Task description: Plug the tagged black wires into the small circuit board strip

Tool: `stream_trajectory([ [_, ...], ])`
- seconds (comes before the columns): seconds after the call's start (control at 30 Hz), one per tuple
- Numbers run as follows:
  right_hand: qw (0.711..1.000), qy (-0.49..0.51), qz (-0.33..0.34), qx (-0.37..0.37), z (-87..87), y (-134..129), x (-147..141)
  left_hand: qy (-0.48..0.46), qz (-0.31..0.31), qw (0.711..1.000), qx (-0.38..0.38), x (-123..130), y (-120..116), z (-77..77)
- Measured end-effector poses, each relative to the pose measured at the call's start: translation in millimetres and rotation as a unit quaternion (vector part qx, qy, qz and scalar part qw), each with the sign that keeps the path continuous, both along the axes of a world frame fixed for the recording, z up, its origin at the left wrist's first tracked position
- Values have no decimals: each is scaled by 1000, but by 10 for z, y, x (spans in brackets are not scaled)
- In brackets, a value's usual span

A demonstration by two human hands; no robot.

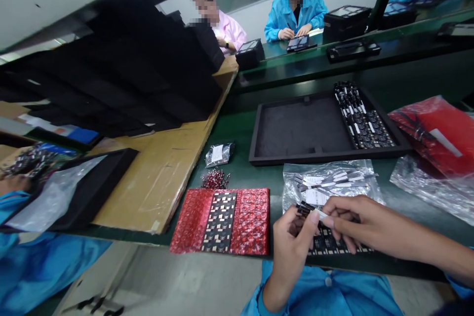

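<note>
Head view: a small black part with a white label (pixel 314 213) sits pinched between left hand (pixel 292 244) and right hand (pixel 355 222), both grips closed on it, above a component panel (pixel 333 244) at the green bench (pixel 240 133) edge, near a red tray (pixel 222 219).

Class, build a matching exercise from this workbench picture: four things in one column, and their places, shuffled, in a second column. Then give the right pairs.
Things
1. black tray
2. red mat
3. small silver bag
4. clear bag of labels

Places
A. just beyond the hands
B. at the near table edge, left of the left hand
C. beside the cardboard sheet, behind the red mat
D. farthest back, with dark parts at its right end

Pairs: 1-D, 2-B, 3-C, 4-A
</note>
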State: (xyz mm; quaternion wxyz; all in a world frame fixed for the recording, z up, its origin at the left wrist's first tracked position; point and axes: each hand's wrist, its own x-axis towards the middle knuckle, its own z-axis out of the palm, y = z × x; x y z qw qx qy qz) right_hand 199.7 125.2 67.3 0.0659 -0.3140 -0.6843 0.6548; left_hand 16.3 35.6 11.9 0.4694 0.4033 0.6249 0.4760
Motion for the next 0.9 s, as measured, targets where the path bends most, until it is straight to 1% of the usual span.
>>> stream_trajectory([
  [0.2,999,-7,-32,-33,-26,-1,4,-50,-39,998,3,0,-34,-40],
  [0.3,998,-7,-40,-38,-36,2,7,-60,-44,997,4,-5,-54,-52],
  [0.6,999,-6,-41,-33,-120,-27,80,-2,-31,1000,-5,-4,-47,15],
  [0.73,999,1,-44,-32,-161,-28,126,11,-29,999,-12,-5,-64,4],
  [0.9,999,0,-36,-19,-162,-20,162,26,-26,999,-19,-1,-81,-11],
])
